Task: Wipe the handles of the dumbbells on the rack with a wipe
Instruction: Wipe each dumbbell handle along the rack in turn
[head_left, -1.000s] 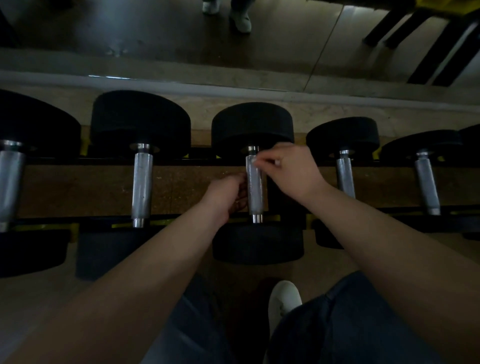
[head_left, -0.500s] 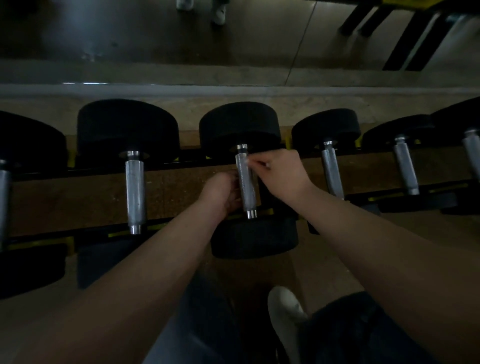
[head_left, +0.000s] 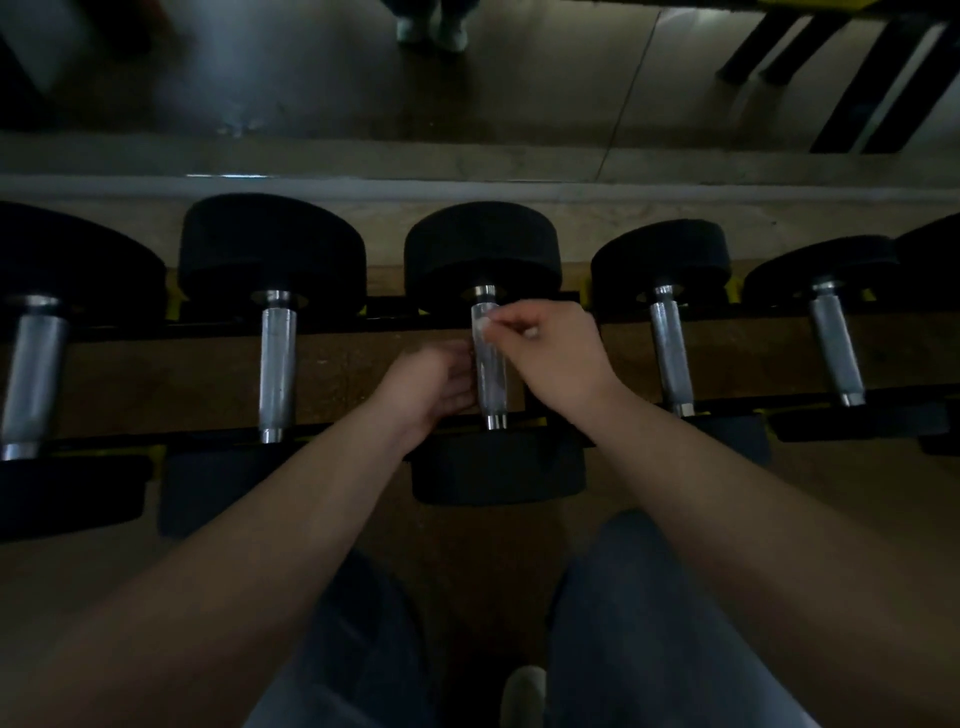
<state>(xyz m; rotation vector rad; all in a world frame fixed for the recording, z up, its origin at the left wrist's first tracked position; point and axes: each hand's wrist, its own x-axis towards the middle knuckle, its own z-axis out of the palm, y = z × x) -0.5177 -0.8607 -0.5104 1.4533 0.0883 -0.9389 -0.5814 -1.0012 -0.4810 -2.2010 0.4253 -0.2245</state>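
Observation:
Several black dumbbells with steel handles lie side by side on a rack. The middle dumbbell's handle runs between my two hands. My right hand pinches a small pale wipe against the top of that handle. On the handle's left side my left hand curls with its fingers touching the lower half of the bar. The wipe is mostly hidden by my fingers.
More handles stand left and right of the middle one, with another further right. A mirror wall rises behind the rack. My knees and a white shoe are below.
My right hand has slid slightly along the upper part of the handle. The view has shifted and tilted a little; the left hand stays at the handle's left side.

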